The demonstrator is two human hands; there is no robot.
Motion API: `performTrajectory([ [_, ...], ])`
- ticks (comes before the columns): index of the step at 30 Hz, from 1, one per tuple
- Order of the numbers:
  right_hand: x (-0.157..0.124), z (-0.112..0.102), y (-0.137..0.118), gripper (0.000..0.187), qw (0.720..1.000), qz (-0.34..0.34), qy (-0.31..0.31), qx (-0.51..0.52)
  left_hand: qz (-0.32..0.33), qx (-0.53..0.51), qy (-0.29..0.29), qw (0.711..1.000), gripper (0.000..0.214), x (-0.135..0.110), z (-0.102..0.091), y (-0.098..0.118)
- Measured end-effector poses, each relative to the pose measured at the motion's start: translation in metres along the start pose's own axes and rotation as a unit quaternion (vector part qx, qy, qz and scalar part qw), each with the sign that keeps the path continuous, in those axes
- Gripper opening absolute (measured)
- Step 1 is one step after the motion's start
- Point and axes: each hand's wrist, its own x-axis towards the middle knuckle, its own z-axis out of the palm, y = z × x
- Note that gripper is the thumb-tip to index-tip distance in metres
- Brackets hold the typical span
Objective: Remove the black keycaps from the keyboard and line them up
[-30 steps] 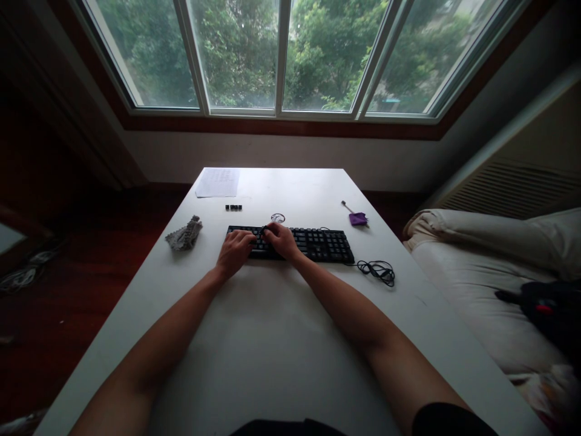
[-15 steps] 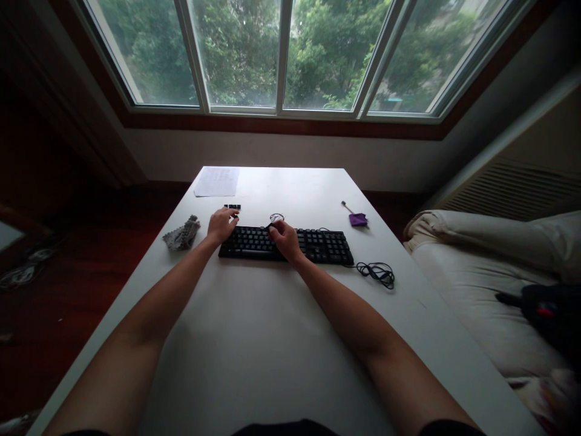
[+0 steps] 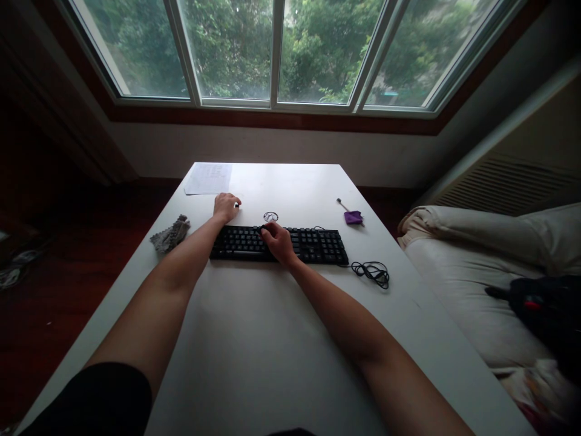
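Observation:
A black keyboard (image 3: pixel 245 245) lies across the white table, its far edge toward the window. Beyond its left end, my left hand (image 3: pixel 226 207) is pinched around a small black keycap (image 3: pixel 236 206), low over the tabletop. That hand covers the spot where a row of loose keycaps lay. My right hand (image 3: pixel 278 241) is closed and rests over the middle of the keyboard. Something small and dark pokes out at its fingertips, too small to name. Just beyond this hand lies a thin wire ring-shaped item (image 3: pixel 271 216), its kind unclear.
A crumpled grey cloth (image 3: pixel 170 235) lies left of my left forearm. Printed paper (image 3: pixel 209 179) is at the far left corner. On the right are a purple pouch (image 3: pixel 353 217), a small brush (image 3: pixel 344 204) and the coiled cable (image 3: pixel 371 274). A sofa (image 3: pixel 458 290) stands beside the table.
My left hand has moved forward, away from the keyboard's edge, and now covers the loose keycaps. My right hand has shifted slightly, uncovering the wire item. The view has tilted and turned a little.

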Motion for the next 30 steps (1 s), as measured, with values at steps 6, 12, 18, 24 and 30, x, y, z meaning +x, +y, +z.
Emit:
performTrajectory([
  [6,0.0,0.001,-0.001,0.024,1.0,0.001,-0.006,-0.003,-0.049,0.008,0.007,0.999,0.023,0.003,0.011,-0.004],
  [12,-0.001,0.0,-0.002,0.026,1.0,-0.011,-0.006,-0.008,-0.064,0.045,-0.006,0.997,0.022,0.009,0.009,-0.003],
  [18,-0.001,0.0,-0.001,0.023,1.0,-0.011,0.0,-0.014,-0.067,0.046,-0.011,0.997,0.023,0.009,0.007,-0.006],
  [24,-0.001,0.0,0.001,0.022,1.0,-0.014,0.001,-0.005,-0.069,0.027,-0.02,0.997,0.029,0.005,0.004,-0.003],
  [30,0.003,0.001,0.006,0.022,1.0,-0.004,0.01,0.015,-0.045,0.015,0.001,0.999,0.03,-0.005,-0.005,0.005],
])
